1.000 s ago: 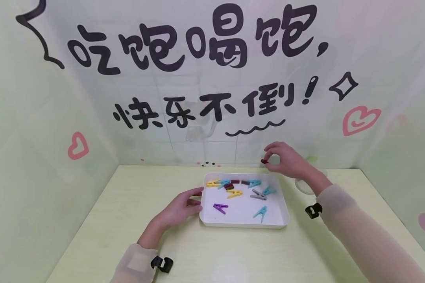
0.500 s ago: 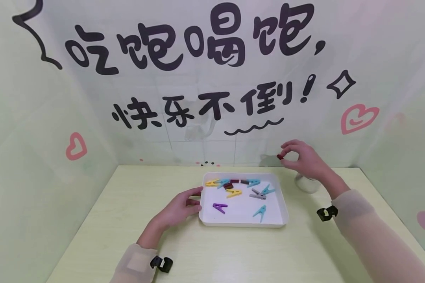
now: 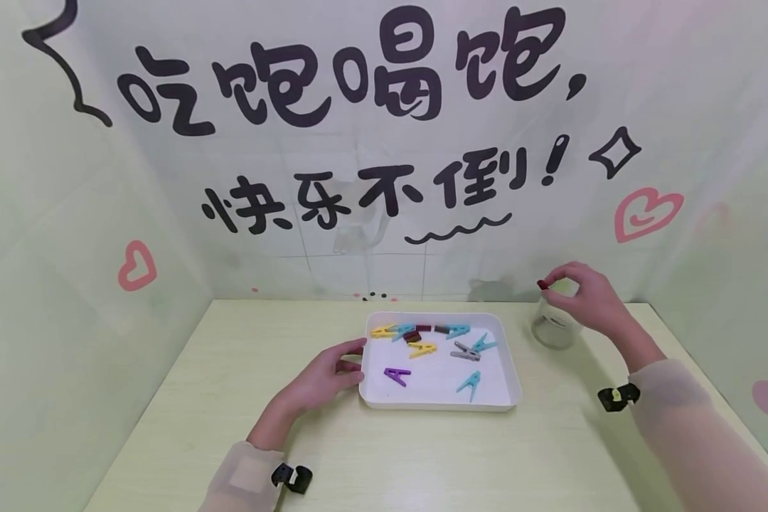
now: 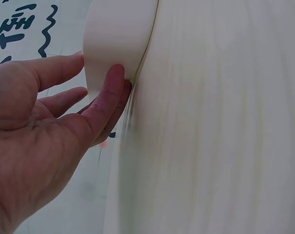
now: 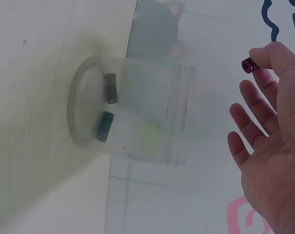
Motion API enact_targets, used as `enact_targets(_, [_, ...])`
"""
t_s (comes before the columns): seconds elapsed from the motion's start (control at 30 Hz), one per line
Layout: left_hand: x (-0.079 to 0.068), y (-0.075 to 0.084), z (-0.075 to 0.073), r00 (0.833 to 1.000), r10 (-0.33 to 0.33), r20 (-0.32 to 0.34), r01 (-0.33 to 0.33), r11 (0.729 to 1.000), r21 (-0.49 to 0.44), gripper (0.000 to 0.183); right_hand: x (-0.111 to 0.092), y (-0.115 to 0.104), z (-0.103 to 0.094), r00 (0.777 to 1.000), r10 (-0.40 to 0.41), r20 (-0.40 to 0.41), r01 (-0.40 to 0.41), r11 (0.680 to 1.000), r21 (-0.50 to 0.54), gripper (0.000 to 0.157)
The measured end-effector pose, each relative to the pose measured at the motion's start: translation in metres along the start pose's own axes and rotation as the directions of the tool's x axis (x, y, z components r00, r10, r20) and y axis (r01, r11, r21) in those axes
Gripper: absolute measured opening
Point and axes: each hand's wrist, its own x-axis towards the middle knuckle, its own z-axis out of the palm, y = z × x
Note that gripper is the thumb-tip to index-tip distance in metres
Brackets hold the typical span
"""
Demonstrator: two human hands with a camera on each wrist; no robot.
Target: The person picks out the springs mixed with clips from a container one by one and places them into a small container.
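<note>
My right hand (image 3: 585,297) pinches a small dark red ribbed cylinder (image 5: 249,65) between thumb and index finger, with the other fingers spread. It is raised above the mouth of a clear jar (image 3: 553,336). Inside the jar lie a grey-brown ribbed cylinder (image 5: 111,88) and a dark teal one (image 5: 104,126). My left hand (image 3: 325,377) touches the left wall of a white tray (image 3: 440,407) with nearly straight fingertips. In the tray lie a purple clothespin (image 3: 397,376), a grey one (image 3: 466,351), several blue and yellow ones, and more small dark cylinders (image 3: 412,336) near the back.
The pale wooden table (image 3: 409,462) meets a white printed backdrop (image 3: 256,277) close behind the tray and jar. Similar sheets rise on both sides. The jar stands upright near the back right, right of the tray.
My right hand has moved right, from behind the tray's back right corner to above the jar, still pinching the dark red cylinder. My left hand stays at the tray.
</note>
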Motion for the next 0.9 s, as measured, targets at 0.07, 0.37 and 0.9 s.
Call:
enact_targets(0.07, [0.0, 0.001, 0.0, 1.0, -0.005, -0.001, 0.005, 1.0, 0.001, 0.062, -0.004, 0.006, -0.002, 1.0, 0.03, -0.008, -0.03, 1.0, -0.006, 0.021])
enact_targets(0.37, [0.003, 0.0, 0.001, 1.0, -0.009, -0.009, 0.009, 1.0, -0.004, 0.063, -0.021, 0.029, -0.003, 0.994, 0.1, -0.032, -0.1, 0.995, 0.006, 0.026])
enact_targets(0.9, [0.002, 0.001, 0.002, 1.0, -0.008, -0.017, 0.008, 1.0, 0.001, 0.062, -0.027, 0.047, 0.011, 0.994, 0.082, -0.067, -0.08, 0.996, 0.035, 0.056])
